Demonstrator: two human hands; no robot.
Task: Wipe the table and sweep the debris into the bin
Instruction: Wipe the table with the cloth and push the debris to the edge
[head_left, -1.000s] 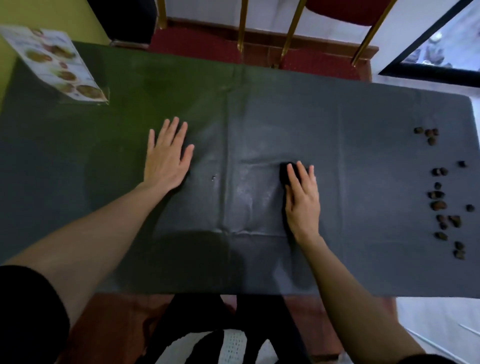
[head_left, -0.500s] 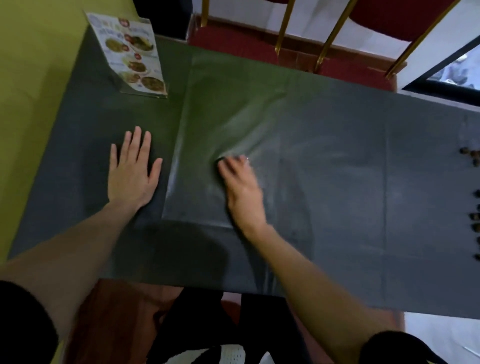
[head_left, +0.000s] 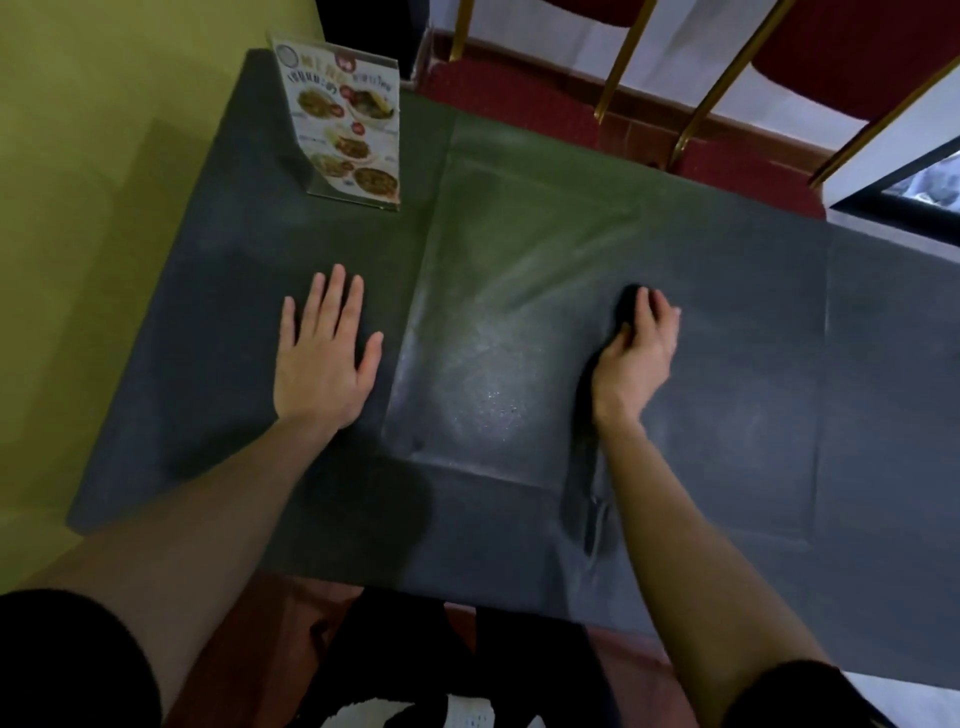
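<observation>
The table (head_left: 753, 415) is covered with a dark sheet marked by fold creases. My left hand (head_left: 324, 353) lies flat on it at the left, fingers straight and spread. My right hand (head_left: 639, 353) is near the middle, its fingers curved over a small dark cloth (head_left: 627, 306) that shows between thumb and forefinger, pressed to the tabletop. A damp sheen (head_left: 483, 395) lies on the surface between the two hands. No debris and no bin are in view.
A clear menu stand (head_left: 348, 124) with food pictures stands at the table's far left corner. Beyond the far edge are red chairs with gold legs (head_left: 696, 109). A yellow-green wall (head_left: 104, 208) borders the table's left end. My legs are at the near edge.
My right hand slid the cloth left across the table, then back to the right. The view swung left, so the debris at the right end is out of sight. My left hand stayed flat.
</observation>
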